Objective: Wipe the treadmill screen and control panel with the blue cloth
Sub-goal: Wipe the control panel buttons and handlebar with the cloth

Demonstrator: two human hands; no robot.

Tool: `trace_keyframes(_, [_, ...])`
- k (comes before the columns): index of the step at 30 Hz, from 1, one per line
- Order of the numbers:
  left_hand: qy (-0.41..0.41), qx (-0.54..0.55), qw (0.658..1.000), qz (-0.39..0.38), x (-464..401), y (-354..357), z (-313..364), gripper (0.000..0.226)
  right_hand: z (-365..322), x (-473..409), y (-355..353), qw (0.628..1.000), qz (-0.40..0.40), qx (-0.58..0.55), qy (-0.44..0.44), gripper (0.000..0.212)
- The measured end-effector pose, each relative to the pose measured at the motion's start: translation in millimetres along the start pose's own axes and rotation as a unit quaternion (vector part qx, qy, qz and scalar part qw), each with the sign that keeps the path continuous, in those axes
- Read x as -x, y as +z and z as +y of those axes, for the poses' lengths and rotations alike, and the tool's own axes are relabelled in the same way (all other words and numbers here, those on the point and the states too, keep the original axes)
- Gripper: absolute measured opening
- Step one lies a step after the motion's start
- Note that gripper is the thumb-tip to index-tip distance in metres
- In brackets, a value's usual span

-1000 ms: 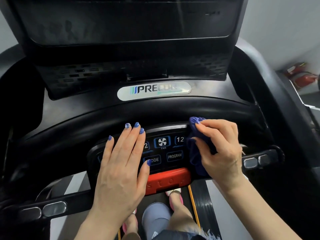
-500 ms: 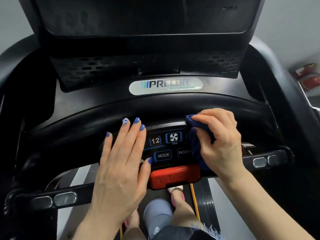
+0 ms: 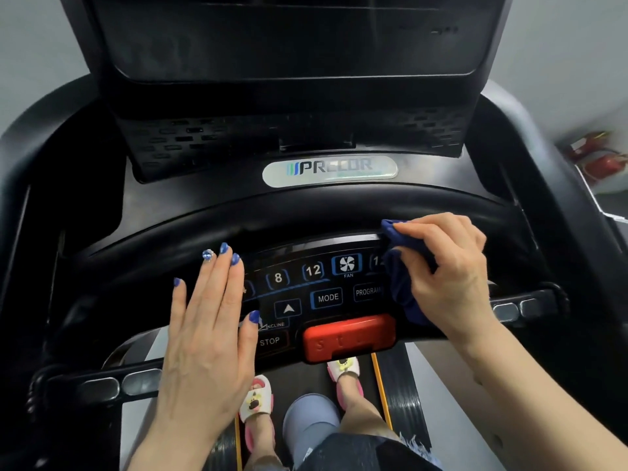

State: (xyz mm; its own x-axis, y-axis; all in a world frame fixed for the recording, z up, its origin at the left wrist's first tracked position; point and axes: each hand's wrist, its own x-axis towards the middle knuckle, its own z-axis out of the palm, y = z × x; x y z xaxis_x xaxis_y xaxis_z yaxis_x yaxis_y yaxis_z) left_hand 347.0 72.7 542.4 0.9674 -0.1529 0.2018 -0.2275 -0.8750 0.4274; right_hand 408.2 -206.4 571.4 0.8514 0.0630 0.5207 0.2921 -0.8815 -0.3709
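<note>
Wiping spot: the right hand (image 3: 452,277) pressed the blue cloth (image 3: 402,283) against the right end of the control panel (image 3: 316,290), and the cloth covered the keys there.
Right hand fingers: they were curled around the bunched cloth and gripped it, with the fingertips near the panel's upper right corner.
Left hand: the left hand (image 3: 210,338) lay flat on the left part of the panel, the fingers straight and close together, holding nothing.
Cloth position: it hung from the top edge of the panel down to about the level of the red stop bar (image 3: 350,338), just beside it.
Panel keys in view: between the two hands the keys 8, 12, FAN, MODE, PROGRAM, an arrow key and STOP were readable.
Screen: the dark screen (image 3: 292,35) stood above the panel, well apart from both hands, and the silver logo plate (image 3: 329,169) was below it.
Handrail: a curved black bar (image 3: 306,212) ran between the logo plate and the panel.
Belt: feet in slippers (image 3: 258,399) stood on the belt below the panel.
Background: something red (image 3: 601,161) was at the far right, perhaps extinguishers, but it was too blurred to tell.
</note>
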Motion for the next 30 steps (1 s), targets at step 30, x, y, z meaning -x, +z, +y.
trace_keyframes(30, [0.012, 0.019, 1.000, -0.017, 55, 5, -40, 0.058, -61, -2, 36, 0.999, -0.006, -0.038, 0.012, 0.021])
